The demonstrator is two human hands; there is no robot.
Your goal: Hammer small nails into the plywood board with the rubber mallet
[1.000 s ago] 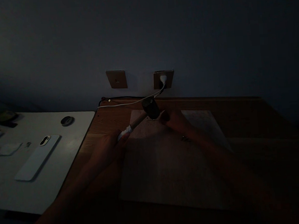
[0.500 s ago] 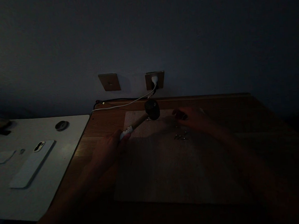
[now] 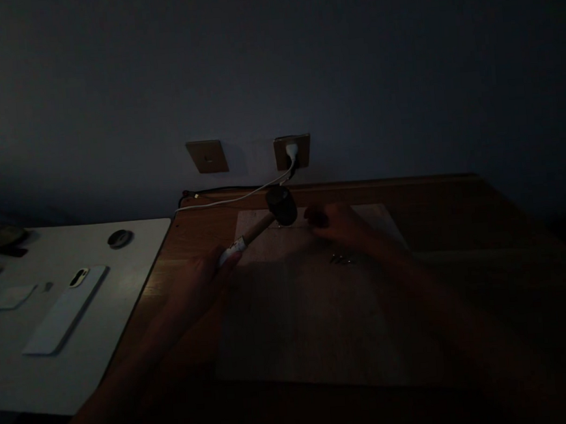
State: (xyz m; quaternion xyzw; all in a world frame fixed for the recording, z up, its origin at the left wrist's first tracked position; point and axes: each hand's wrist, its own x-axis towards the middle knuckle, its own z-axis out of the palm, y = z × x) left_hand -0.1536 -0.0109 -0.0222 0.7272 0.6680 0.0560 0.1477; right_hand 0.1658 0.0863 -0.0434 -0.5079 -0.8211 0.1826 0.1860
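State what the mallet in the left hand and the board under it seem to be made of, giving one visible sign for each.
Mallet: head probably black rubber, being dark, matte and barrel-shaped; handle looks like pale bare wood. Board: apparently light unfinished wood or plywood, flat, pale and matte, though dim light hides any grain. The left hand grips the handle.

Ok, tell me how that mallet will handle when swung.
The mallet probably feels top-heavy: its dark head is bulky against a slim wooden handle. The left hand grips the handle's far end, so it likely swings hard. The rounded head may roll if laid down.
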